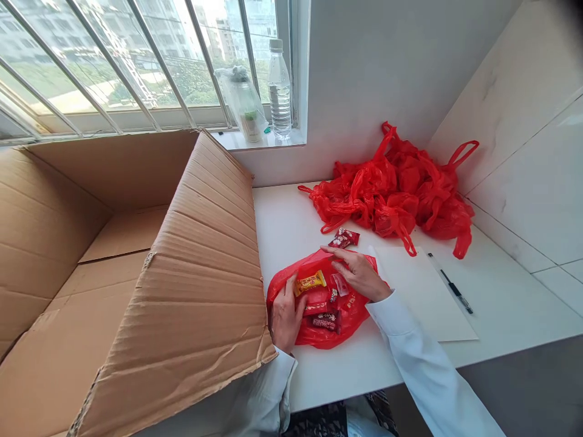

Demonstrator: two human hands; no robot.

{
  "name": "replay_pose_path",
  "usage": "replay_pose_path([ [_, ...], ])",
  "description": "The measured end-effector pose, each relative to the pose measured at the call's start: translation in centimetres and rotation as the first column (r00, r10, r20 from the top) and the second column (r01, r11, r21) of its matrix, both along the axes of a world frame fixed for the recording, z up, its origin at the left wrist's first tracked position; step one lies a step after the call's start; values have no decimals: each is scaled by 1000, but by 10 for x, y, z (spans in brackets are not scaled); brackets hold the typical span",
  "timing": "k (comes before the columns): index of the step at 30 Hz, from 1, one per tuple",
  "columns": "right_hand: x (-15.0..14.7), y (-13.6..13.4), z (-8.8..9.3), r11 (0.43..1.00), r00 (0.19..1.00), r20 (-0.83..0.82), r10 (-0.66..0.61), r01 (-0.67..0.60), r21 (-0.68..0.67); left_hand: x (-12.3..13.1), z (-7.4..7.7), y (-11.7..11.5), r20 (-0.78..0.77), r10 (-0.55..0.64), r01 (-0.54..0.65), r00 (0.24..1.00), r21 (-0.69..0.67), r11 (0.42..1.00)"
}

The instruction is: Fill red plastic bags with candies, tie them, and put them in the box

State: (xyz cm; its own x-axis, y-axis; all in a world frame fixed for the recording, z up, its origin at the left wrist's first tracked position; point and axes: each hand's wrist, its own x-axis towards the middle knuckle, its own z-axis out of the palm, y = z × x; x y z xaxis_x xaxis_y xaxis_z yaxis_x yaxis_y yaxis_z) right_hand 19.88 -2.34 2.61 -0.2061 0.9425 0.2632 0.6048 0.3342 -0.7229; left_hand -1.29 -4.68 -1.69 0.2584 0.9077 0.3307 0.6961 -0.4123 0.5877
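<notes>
A red plastic bag (341, 325) lies open on the white table (501, 303) in front of me, with several wrapped candies inside. My left hand (286, 315) holds a yellow-wrapped candy (310, 281) at the bag's left edge. My right hand (357, 271) rests on the bag's upper rim, fingers stretched and pinching the red plastic. Two red-wrapped candies (344, 238) lie on the table just beyond the bag.
A large open cardboard box (191, 273) fills the left side, its flap beside the bag. A heap of tied red bags (401, 191) sits at the back. A white sheet (423, 291) and pen (450, 285) lie right. A water bottle (279, 88) stands on the sill.
</notes>
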Motion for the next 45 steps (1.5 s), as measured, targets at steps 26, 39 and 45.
replay_pose_path([
  [26, 2, -7, -26, 998, 997, -70, 38, -34, 50, 6, 11, -12, 270, 121, -126, 955, 3, 992],
  [39, -25, -4, -20, 997, 985, -156, 73, -78, -25, 6, 14, -10, 462, 28, 84, 887, -220, 972],
  [45, -23, -6, -19, 998, 992, -109, 63, -63, 0, 8, 10, -6, 536, 118, 39, 836, -272, 962],
])
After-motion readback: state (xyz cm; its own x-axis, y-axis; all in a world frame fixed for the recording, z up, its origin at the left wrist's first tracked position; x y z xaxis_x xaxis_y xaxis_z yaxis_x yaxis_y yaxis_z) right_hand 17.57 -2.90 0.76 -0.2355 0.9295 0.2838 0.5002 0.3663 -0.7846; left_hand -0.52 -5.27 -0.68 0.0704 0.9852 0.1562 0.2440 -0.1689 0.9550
